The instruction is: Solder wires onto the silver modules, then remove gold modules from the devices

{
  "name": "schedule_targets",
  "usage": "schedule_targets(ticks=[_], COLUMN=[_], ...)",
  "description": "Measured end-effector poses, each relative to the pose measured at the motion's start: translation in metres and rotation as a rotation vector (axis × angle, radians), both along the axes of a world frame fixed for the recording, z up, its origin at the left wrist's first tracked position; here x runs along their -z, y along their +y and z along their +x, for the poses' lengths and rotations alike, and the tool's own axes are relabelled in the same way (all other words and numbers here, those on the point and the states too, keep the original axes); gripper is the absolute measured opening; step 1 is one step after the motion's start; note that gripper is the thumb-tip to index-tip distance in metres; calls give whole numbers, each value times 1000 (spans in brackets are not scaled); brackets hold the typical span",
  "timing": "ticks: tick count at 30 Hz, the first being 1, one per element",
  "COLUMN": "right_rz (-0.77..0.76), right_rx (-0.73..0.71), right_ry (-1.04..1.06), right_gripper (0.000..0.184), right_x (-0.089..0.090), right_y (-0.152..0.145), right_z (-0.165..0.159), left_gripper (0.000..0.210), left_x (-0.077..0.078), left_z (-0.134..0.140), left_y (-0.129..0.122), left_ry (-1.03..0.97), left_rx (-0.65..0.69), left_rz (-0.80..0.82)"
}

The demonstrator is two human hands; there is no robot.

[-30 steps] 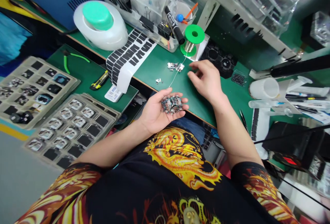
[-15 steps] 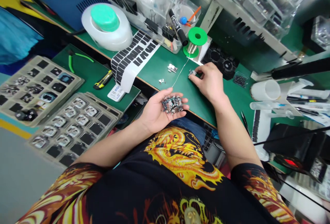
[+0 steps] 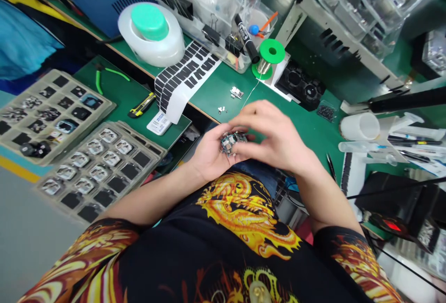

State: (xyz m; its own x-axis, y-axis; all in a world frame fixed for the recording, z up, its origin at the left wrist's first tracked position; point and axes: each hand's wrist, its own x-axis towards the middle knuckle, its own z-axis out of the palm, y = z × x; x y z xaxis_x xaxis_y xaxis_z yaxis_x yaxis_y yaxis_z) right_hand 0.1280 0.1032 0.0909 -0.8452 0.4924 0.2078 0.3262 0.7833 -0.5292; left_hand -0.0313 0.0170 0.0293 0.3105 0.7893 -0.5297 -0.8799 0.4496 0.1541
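My left hand is cupped palm up above the bench's front edge, with a cluster of small circuit boards with silvery metal parts in it. Over the same palm, my right hand curls its fingers against the right side of the cluster. Whatever its fingertips grip is hidden behind them. Beyond the hands, a similar small metal part lies on the green bench mat, with a few tiny metal bits nearer to me.
A green spool of solder wire stands behind the hands, its wire trailing toward them. To the left are a label sheet, a yellow cutter, green-handled pliers and parts trays. A white cup stands at right.
My right hand has moved left and toward me from the bench, where it pinched a small metal part, to the cluster in my left palm. My left hand stays nearly in place.
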Motion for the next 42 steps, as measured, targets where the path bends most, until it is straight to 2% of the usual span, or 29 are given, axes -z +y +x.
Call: schedule_targets(ticks=[3,5,8,10,14,18,22,26,28,30,32,33,35,38,42], right_rz=[143,243,305,303,255,220,185,46,-122,-374,-605,-650,-556,-226,45], right_rx=[206,271,374,441,458,457,457,479,456,333,142,59,-45,-104,-129], right_ry=[-67,-157,-296,-390,-487,-484,-417,-203,-7,137,131,87,5,-102,-237], right_gripper=[22,21,24,28,25,21,14,6,9,16,20,19,12,11,21], right_x=[11,26,49,56,49,42,45,42,33,20,9,5,3,7,16], right_y=[30,47,61,65,64,62,67,69,59,39,13,0,-23,-44,-55], right_z=[-19,-35,-57,-66,-70,-67,-65,-63,-62,-61,-60,-60,-61,-63,-64], left_gripper=[31,35,38,39,40,39,37,36,36,35,32,30,26,20,22], left_x=[2,2,4,5,10,14,16,17,18,18,20,20,21,21,18], left_z=[-6,-9,-16,-22,-31,-35,-36,-37,-39,-40,-40,-40,-39,-38,-38], left_y=[-4,-7,-12,-15,-20,-25,-30,-34,-36,-39,-41,-41,-43,-46,-49], left_ry=[40,34,20,31,74,116,134,144,133,116,104,101,89,33,-35], left_rx=[53,61,62,51,21,1,-12,-21,-26,-31,-54,-78,-134,-180,-185], left_rz=[-17,-14,13,23,-16,-69,-86,-96,-85,-68,-51,-51,-64,-93,-112])
